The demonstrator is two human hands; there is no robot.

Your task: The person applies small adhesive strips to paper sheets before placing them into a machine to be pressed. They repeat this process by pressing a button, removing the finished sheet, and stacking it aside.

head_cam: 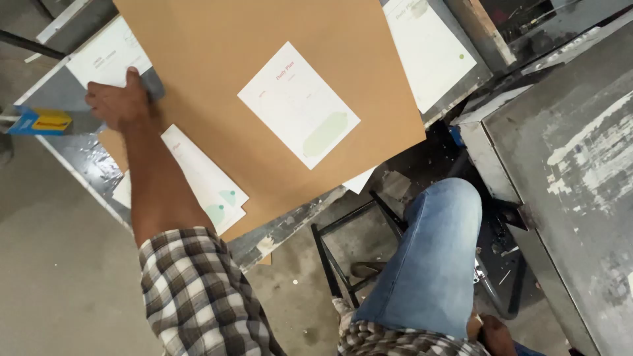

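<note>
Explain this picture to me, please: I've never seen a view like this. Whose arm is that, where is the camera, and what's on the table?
The camera sits on a person's head and looks straight down, so the arm in the checked sleeve is their own. Their left hand presses flat on the edge of a big brown cardboard sheet lying on a metal table. It grips nothing. The right hand shows only partly at the bottom edge; I cannot tell if it holds anything. A white printed sheet lies on the cardboard, and more white sheets lie under the forearm and at the top. A blue and yellow tool sits at the left. The blue-jeaned knee is over a black stool.
</note>
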